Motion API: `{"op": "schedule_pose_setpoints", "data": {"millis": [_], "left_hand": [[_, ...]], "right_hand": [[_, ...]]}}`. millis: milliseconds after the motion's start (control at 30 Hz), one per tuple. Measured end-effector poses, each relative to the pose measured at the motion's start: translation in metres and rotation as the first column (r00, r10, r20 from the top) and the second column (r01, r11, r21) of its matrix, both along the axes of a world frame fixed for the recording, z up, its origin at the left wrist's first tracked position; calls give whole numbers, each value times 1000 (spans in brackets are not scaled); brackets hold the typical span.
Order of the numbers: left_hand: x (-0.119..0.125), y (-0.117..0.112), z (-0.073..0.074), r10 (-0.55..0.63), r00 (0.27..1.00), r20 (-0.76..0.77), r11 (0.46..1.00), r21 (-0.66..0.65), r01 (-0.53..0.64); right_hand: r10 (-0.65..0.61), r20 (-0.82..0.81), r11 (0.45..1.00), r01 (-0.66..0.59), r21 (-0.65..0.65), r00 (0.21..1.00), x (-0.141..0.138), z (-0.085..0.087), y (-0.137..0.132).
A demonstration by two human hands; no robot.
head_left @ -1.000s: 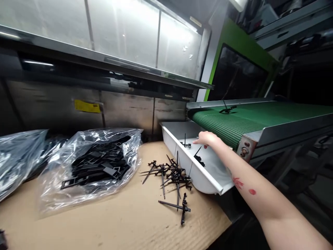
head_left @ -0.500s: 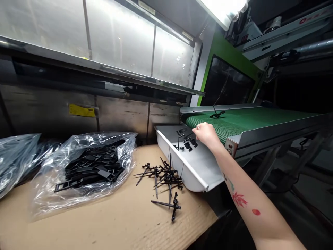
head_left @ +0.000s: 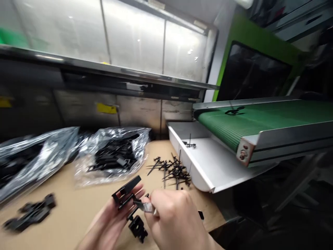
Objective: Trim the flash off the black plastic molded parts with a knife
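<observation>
Low in the view, my left hand holds a black moulded plastic part, its flat frame end sticking up to the left and a clip end hanging below. My right hand is closed beside it, pinching a small silvery tool against the part. Both hands hover over the cardboard-covered bench. A pile of black sprue sticks lies just beyond them.
A white chute tray with one black piece sits under the green conveyor belt, which carries another piece. Clear bags of black parts lie at the back and at the left. Loose black parts rest at lower left.
My right hand left the tray by the conveyor and came down in front of me. My left hand has entered, and both now grip a black part. The view swung left and down.
</observation>
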State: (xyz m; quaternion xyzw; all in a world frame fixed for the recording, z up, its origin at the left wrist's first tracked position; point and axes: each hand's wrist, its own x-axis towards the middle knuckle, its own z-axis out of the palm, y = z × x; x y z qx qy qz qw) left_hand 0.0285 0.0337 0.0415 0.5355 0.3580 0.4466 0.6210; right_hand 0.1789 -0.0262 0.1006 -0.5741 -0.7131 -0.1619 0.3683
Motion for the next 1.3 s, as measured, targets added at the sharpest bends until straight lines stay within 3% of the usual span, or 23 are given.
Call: {"op": "schedule_pose_setpoints", "data": {"millis": [33, 100, 233, 467, 667, 733, 833, 900, 967, 1000, 1033, 1100, 1133, 1200, 1300], "left_hand": [[2, -3, 2, 22, 996, 83, 992, -126, -12], [4, -5, 5, 74, 987, 145, 966, -256, -36], [-5, 1, 6, 156, 980, 124, 945, -309, -111], [-30, 12, -6, 301, 936, -182, 947, -56, -315], [-41, 16, -17, 310, 909, -280, 950, 122, -286], [-50, 25, -23, 327, 857, -397, 942, 208, -263], [-63, 37, -30, 384, 713, -587, 912, 363, -193], [-65, 35, -29, 451, 662, -599, 879, 425, -214], [-61, 25, -22, 519, 687, -509, 839, 456, -295], [-56, 17, -17, 519, 730, -444, 839, 431, -334], [-50, 10, -13, 465, 801, -378, 873, 344, -345], [-37, -3, -7, 202, 955, -218, 979, 66, -193], [-30, -6, -6, 63, 988, -144, 995, -61, -73], [-19, -8, -7, -105, 995, -3, 965, -241, 101], [-11, -4, -13, -76, 982, 174, 902, -409, 142]], "right_hand": [[28, -14, 1000, -28, 3, 1000, -8, -11, -2], [68, -54, 997, -69, -27, 996, -18, -29, -4], [120, -77, 990, -125, -65, 990, -30, -49, -3], [105, -34, 992, -107, -74, 994, -55, -54, 11], [119, -36, 986, -123, -110, 992, -53, -48, 9], [109, -79, 985, -118, -127, 991, -41, -44, 7], [59, -116, 990, -73, -121, 991, -23, -40, 7], [31, -118, 994, -42, -97, 992, -15, -40, 8], [20, -143, 997, -30, -68, 990, -14, -39, 8], [19, -161, 998, -27, -50, 987, -16, -37, 8], [20, -179, 999, -25, -30, 984, -18, -35, 7], [22, -197, 1000, -20, 11, 980, -25, -33, 6], [24, -185, 999, -17, 39, 982, -29, -33, 5], [15, -110, 996, -5, 92, 994, -39, -38, 2], [17, 9, 996, -18, 92, 1000, -52, -56, -2]]}}
